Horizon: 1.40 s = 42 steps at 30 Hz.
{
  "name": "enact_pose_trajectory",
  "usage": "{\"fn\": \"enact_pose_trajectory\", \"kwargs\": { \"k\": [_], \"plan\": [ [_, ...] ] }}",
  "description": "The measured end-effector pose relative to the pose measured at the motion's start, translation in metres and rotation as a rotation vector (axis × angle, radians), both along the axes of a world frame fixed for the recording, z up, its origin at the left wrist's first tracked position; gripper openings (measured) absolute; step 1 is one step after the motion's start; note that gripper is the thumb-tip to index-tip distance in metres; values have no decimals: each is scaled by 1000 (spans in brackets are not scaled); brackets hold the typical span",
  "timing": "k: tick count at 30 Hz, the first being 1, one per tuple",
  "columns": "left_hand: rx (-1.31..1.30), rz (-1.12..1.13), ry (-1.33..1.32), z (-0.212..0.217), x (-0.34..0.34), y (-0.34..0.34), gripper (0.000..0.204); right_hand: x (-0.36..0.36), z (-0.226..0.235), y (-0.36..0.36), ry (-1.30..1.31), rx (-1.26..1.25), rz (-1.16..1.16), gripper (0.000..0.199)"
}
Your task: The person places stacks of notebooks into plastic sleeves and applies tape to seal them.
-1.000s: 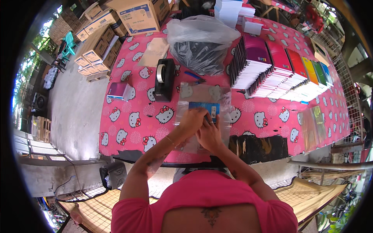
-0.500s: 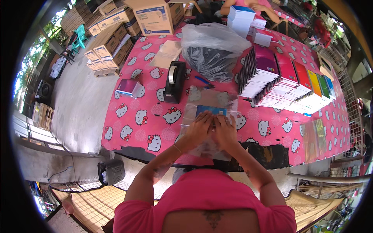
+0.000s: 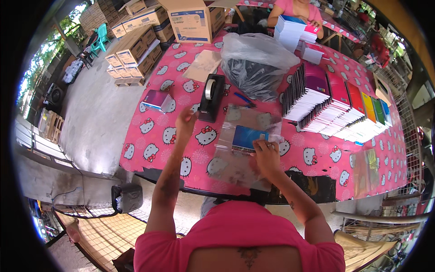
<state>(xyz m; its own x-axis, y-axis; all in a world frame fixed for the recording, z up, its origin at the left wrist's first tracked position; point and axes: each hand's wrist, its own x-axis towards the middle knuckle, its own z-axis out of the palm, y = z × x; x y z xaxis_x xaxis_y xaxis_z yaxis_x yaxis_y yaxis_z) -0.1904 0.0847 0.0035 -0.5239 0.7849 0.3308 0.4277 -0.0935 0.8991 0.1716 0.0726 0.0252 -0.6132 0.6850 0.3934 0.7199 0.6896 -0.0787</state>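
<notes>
A blue spiral notebook (image 3: 248,136) lies inside a clear plastic bag (image 3: 229,165) on the table in front of me. My right hand (image 3: 266,153) presses on its lower right corner, fingers bent and close together over the plastic. Off to the left, my left hand (image 3: 186,120) is raised beside the black tape dispenser (image 3: 211,102), which carries a roll of clear tape (image 3: 210,89). That hand's fingers are blurred, and I see nothing held in them. Blue-handled pliers or cutters (image 3: 245,99) lie between the dispenser and the bag.
Tall stacks of coloured spiral notebooks (image 3: 312,99) stand at the right. A large grey plastic bag (image 3: 256,63) sits farther back. Small wrapped notebooks (image 3: 156,100) lie at the left, flat clear bags (image 3: 366,167) at the right edge. Across the table, a person (image 3: 297,13) sits behind more stacks.
Both hands were together on the notebook. My left hand has moved away, left and forward, to the tape dispenser, uncovering more of the notebook; the right stays on it.
</notes>
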Motion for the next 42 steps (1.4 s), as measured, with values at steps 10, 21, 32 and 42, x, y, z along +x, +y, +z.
{"fn": "enact_pose_trajectory", "kwargs": {
  "k": [10,21,32,42],
  "plan": [
    [-204,-124,-808,16,22,5,13,6,11,-4,55,-31,-29,46],
    [-371,-359,42,54,109,-16,25,7,8,-1,74,0,-5,44],
    [-542,-315,747,35,185,-5,48,10,18,-1,131,-102,-5,46],
    [-8,-586,941,30,215,-41,34,11,1,130,24,-806,127,55]
  ]
}}
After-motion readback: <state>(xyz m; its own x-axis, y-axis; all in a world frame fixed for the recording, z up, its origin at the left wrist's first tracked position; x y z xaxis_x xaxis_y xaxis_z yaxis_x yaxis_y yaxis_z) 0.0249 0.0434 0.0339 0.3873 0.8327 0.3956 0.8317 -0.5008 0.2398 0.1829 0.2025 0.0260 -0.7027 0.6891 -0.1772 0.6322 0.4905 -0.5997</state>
